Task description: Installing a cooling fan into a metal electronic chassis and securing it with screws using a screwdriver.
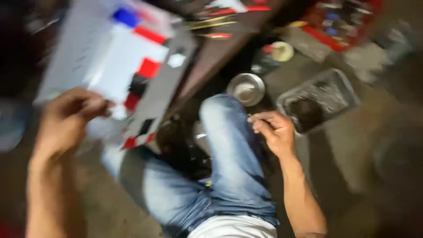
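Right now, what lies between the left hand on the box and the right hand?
In the head view, the person's raised knee in blue jeans lies between the left hand, which grips the white, red and grey box, and the right hand.

A round metal bowl (246, 88) sits beside what looks like a clear plastic tray (318, 99).

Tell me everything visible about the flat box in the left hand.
The box is a flat cardboard-looking carton, mostly white and grey, with red blocks, a blue patch near its top corner and some black areas. It is blurred by motion, so finer detail cannot be read. It is held tilted, upper left of the view, above the person's jeans-clad knee. The left hand grips its lower edge; the right hand is apart from it. One end looks open, with a flap hanging near the bottom.
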